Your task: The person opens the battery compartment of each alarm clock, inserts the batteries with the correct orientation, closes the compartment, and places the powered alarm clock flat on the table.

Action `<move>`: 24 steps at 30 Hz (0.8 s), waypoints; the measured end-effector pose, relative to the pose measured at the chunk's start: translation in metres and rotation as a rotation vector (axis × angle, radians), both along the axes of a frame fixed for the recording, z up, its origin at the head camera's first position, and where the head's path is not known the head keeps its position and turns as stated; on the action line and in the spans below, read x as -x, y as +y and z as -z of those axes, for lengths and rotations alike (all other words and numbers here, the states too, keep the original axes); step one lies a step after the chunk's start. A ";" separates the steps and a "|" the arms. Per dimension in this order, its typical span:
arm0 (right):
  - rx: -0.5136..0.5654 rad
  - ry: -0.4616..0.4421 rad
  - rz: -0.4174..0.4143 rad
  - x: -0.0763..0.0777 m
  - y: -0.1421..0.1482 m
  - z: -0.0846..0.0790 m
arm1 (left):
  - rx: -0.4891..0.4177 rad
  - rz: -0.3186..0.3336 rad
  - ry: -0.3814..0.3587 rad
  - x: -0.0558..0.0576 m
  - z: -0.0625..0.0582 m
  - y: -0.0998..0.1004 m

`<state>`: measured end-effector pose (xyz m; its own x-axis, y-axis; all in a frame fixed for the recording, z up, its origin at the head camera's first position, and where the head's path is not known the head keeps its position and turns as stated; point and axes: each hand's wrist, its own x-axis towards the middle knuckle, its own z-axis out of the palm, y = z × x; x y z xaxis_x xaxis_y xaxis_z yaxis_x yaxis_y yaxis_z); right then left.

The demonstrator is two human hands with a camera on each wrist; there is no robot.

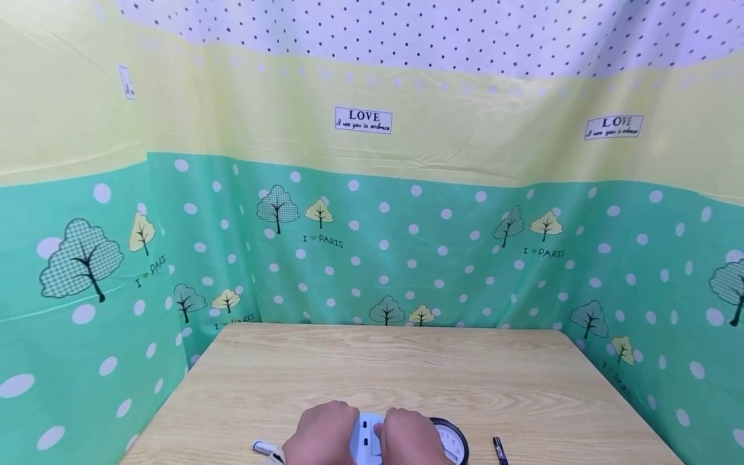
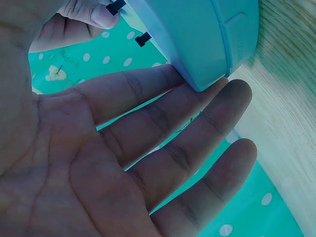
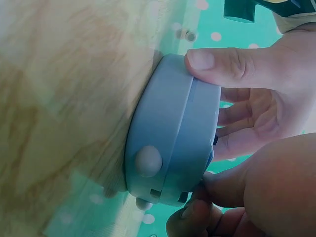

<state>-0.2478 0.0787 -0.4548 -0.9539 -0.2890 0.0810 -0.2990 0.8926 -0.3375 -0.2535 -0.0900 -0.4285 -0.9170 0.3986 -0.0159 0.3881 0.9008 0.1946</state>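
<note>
A light blue alarm clock (image 1: 361,445) with two black knobs on its back is between both hands, near the table's front edge. White ball feet (image 3: 148,161) show in the right wrist view; its dial is hidden. My left hand (image 1: 325,431) grips one end, the thumb (image 3: 201,60) lying along the rim. In the left wrist view the index finger (image 2: 136,86) touches the casing, while the outer fingers stretch past it. My right hand (image 1: 411,439) pinches at the back edge of the clock with curled thumb and forefinger; what lies exactly between those fingertips is partly hidden.
A round black-rimmed clock (image 1: 452,439) lies just right of the right hand. Farther right is a dark marker (image 1: 500,451). A white marker (image 1: 264,446) lies left of the left hand. The wooden table (image 1: 395,365) is surrounded by a patterned curtain (image 1: 343,271).
</note>
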 end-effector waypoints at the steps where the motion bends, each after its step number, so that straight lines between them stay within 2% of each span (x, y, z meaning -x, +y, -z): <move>1: 0.005 -0.010 -0.001 0.000 0.000 0.000 | -0.003 0.001 0.001 0.000 -0.001 0.000; 12: -0.013 -0.076 0.059 0.000 -0.002 -0.007 | 0.031 0.006 0.013 0.000 -0.002 0.001; 20: -0.027 -0.078 0.045 -0.001 0.000 -0.015 | 0.033 0.007 0.025 0.000 -0.003 0.001; 24: -0.018 -0.104 0.066 -0.002 0.002 -0.018 | 0.033 -0.005 0.018 -0.001 -0.003 0.002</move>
